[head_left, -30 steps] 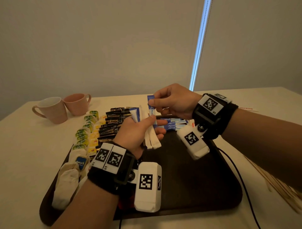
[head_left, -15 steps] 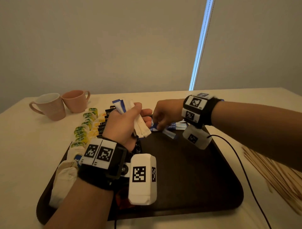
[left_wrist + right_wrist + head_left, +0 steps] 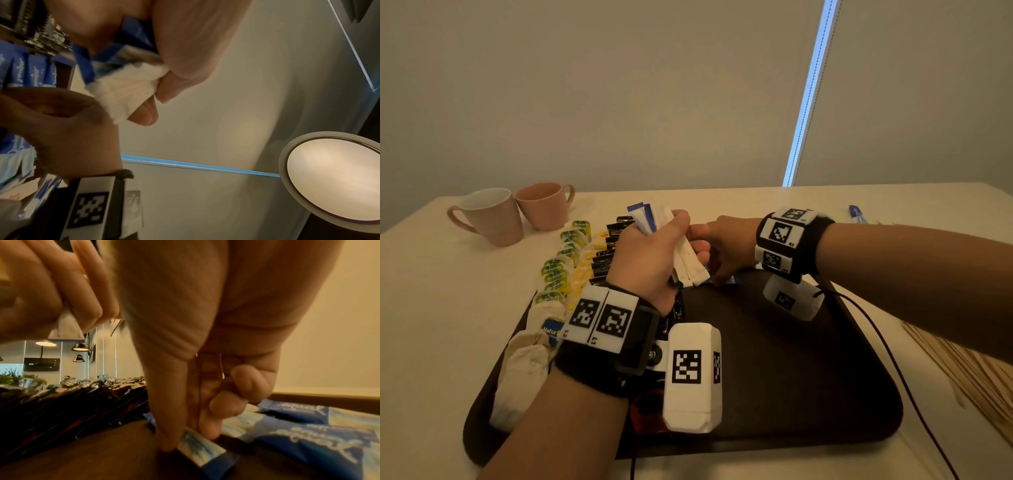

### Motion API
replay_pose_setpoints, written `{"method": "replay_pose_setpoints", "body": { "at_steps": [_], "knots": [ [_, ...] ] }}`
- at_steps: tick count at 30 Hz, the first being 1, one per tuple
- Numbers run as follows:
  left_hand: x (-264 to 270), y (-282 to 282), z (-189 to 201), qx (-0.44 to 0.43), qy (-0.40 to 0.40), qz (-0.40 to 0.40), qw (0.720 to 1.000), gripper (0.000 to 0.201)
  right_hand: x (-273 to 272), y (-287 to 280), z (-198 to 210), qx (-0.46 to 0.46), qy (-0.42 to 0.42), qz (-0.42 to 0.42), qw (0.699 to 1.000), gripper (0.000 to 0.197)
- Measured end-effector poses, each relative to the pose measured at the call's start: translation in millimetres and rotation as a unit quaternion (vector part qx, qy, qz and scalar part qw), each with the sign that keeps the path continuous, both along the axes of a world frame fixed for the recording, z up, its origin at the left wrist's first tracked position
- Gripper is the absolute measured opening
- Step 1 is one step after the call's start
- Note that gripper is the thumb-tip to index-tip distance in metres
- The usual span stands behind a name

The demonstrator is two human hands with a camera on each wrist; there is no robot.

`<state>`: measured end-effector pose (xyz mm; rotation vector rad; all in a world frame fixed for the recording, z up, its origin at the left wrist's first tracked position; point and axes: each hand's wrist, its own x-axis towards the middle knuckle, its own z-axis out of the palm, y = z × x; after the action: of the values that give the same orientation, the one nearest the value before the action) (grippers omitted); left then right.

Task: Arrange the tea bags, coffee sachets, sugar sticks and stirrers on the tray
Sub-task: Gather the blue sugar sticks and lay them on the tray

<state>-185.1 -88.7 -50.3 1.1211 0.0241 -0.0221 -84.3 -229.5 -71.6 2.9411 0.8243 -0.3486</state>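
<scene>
While the left hand (image 3: 650,260) grips a fanned bundle of sticks (image 3: 681,253) just above centre frame, fingers curled tight round their middles, the right hand (image 3: 726,253) is down at the far edge of the tray (image 3: 791,377), working one single stick (image 3: 202,449). And look at the right wrist view: thumb and forefinger pinch that blue-and-white stick near its end, low in the frame, its other end resting on the dark tray, with more blue sticks (image 3: 298,426) lying flat just beside it at lower right. Along the left side of the head view the tea bags (image 3: 558,274) run in a row with the dark sachets (image 3: 606,260) right next to them, all on the tray. The stirrers (image 3: 969,373) are a pale heap off the tray at the right edge, not yet dealt with.

These sticks look feather-light, thin paper tubes with loose grains inside, so I'd say they bend in the middle and slide over each other easily. Best taken by the flat crimped end or pinched across the width with a soft touch; squeeze hard and the paper could crease or split. The bundle in the left hand looks ready to slip apart if that grip relaxes.
</scene>
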Motion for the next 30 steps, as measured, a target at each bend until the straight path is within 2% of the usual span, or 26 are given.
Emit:
{"method": "replay_pose_setpoints", "body": {
  "at_steps": [2, 5, 7, 9, 11, 13, 16, 20, 23, 25, 27, 30],
  "knots": [
    [-0.1, -0.4, -0.7, -0.002, 0.0, -0.001, 1.0, 0.005, 2.6, 2.8, 0.7, -0.002, 0.003, 0.005, 1.0, 0.044],
    [1.5, 0.0, -2.1, -0.011, 0.003, -0.004, 1.0, 0.01, -1.0, -2.1, 11.6, 0.048, 0.004, 0.008, 0.999, 0.015],
    [1.9, 0.3, -2.5, -0.013, 0.004, -0.009, 1.0, 0.011, -6.4, -10.7, 24.5, 0.14, 0.005, -0.011, 0.99, 0.024],
    [0.3, 0.0, -1.6, -0.012, 0.005, -0.026, 1.0, 0.009, -16.3, -16.5, 38.0, 0.28, 0.009, -0.032, 0.959, 0.02],
    [-2.6, -1.3, -1.0, 0.004, 0.003, -0.059, 0.998, 0.012, -28.7, -17.9, 50.4, 0.404, 0.024, -0.044, 0.914, 0.021],
    [-5.4, -3.1, -1.0, 0.034, -0.007, -0.093, 0.995, 0.016, -40.2, -16.9, 60.1, 0.467, 0.067, -0.04, 0.881, 0.024],
    [-8.0, -4.5, -0.9, 0.065, -0.021, -0.125, 0.99, 0.02, -49.4, -16.9, 66.4, 0.465, 0.113, -0.006, 0.878, 0.015],
    [-9.3, -5.3, -1.5, 0.079, -0.026, -0.138, 0.987, 0.023, -49.7, -21.6, 66.7, 0.505, 0.122, -0.033, 0.854, 0.009],
    [-8.8, -6.0, -1.8, 0.083, -0.025, -0.138, 0.987, 0.02, -47.3, -23.2, 64.5, 0.54, 0.146, -0.059, 0.827, 0.011],
    [-8.2, -6.3, -2.3, 0.094, -0.025, -0.138, 0.986, 0.021, -46.2, -22.3, 62.0, 0.535, 0.186, -0.07, 0.821, 0.019],
    [-8.3, -7.0, -2.7, 0.095, -0.023, -0.134, 0.986, 0.019, -46.0, -19.8, 59.1, 0.533, 0.202, -0.079, 0.818, 0.015],
    [-8.2, -7.5, -2.1, 0.063, 0.003, -0.114, 0.991, 0.016, -43.1, -22.2, 58.3, 0.592, 0.183, -0.122, 0.775, 0.003]
  ]
}}
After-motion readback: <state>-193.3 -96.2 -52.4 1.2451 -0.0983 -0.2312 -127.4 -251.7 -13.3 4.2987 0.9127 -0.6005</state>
